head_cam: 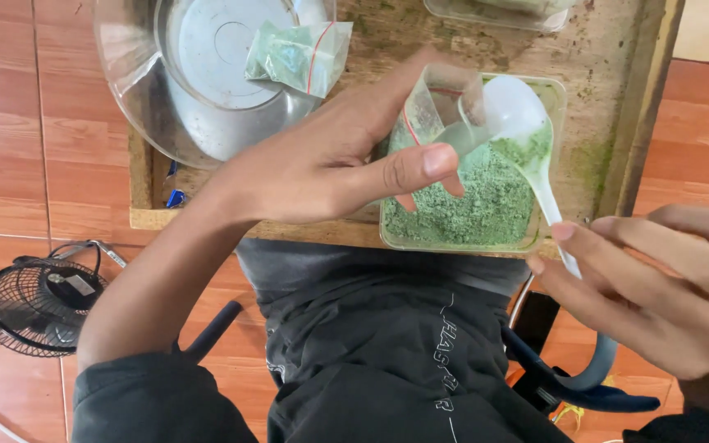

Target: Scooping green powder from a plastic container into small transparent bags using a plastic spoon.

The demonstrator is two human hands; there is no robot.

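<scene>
Holding bag (441, 102), left hand (322, 168); right fingers (572, 234) pinching spoon (527, 139) over green-powder tub (465, 205).

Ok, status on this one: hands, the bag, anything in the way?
Left hand pinching small clear bag open over tub of green powder. Right hand tipping white spoon at bag mouth. Nothing between spoon and bag.

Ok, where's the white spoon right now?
In the head view, right of centre: the white spoon is in the right hand, its bowl at the small clear bag, above the tub of green powder.
</scene>
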